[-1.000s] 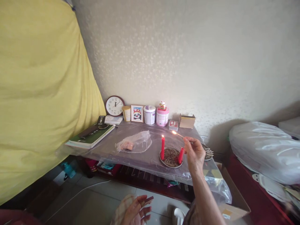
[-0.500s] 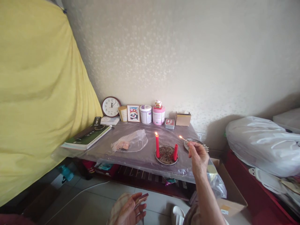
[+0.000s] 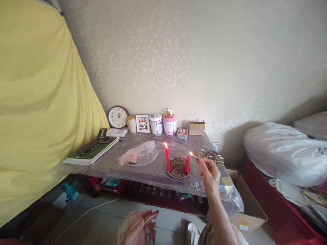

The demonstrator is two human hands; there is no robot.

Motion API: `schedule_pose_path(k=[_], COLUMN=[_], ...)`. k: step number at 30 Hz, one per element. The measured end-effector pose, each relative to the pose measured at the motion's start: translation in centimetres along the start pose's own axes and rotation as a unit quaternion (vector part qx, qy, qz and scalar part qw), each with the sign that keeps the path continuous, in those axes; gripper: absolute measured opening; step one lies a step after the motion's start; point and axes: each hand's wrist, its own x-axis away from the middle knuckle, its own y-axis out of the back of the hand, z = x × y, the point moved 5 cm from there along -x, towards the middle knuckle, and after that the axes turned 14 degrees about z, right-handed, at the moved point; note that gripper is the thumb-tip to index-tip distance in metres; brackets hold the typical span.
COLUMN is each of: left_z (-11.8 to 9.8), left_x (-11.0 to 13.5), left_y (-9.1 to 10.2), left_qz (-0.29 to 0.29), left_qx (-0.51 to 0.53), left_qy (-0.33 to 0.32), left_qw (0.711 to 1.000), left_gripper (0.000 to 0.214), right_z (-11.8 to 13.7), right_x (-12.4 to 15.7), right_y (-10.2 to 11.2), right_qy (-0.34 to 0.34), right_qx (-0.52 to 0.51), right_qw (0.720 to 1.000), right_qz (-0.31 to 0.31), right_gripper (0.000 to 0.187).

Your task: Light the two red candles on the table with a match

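Between the thumb and fingers of my right hand [image 3: 211, 173] is a burning match [image 3: 194, 156], its flame just right of the short red candle [image 3: 187, 165] and apart from it. That candle shows no flame. The taller red candle [image 3: 167, 159] is lit. Both stand upright on a round dark speckled plate [image 3: 178, 175]. Low in front of the table, my left hand [image 3: 139, 228] holds a small matchbox [image 3: 151, 216] with its fingers loosely curled. A second round plate [image 3: 206, 156] with several white sticks lies behind my right hand.
A crumpled clear plastic bag [image 3: 143, 153] lies on the plastic-covered table [image 3: 150, 173]. Books [image 3: 92, 151] are at the left. Along the wall stand a clock [image 3: 118, 117], a panda picture [image 3: 143, 123], tins [image 3: 156, 124] and a small cardboard box [image 3: 196, 128]. A larger carton [image 3: 249, 204] is at right.
My right hand has brought the burning match leftward, nearer the short candle's top. The view has shifted slightly. My left hand still holds the matchbox.
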Motion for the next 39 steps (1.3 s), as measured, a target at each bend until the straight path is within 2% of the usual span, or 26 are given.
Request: schedule_pose_path(k=[30,39], left_z=[0.20,0.12], left_x=[0.19,0.33], left_y=[0.46,0.00], left_qz=[0.003,0.003], left_qx=[0.013,0.015], left_qy=[-0.002,-0.007], left_qw=[1.000,1.000], left_gripper=[0.028,0.027], right_z=[-0.85,-0.91], right_x=[0.28,0.29], right_y=[-0.50,-0.61], right_qy=[-0.007,-0.009], right_qx=[0.049,0.042], right_qw=[0.999,0.999], right_qz=[0.008,0.005], right_gripper=[0.041,0.039])
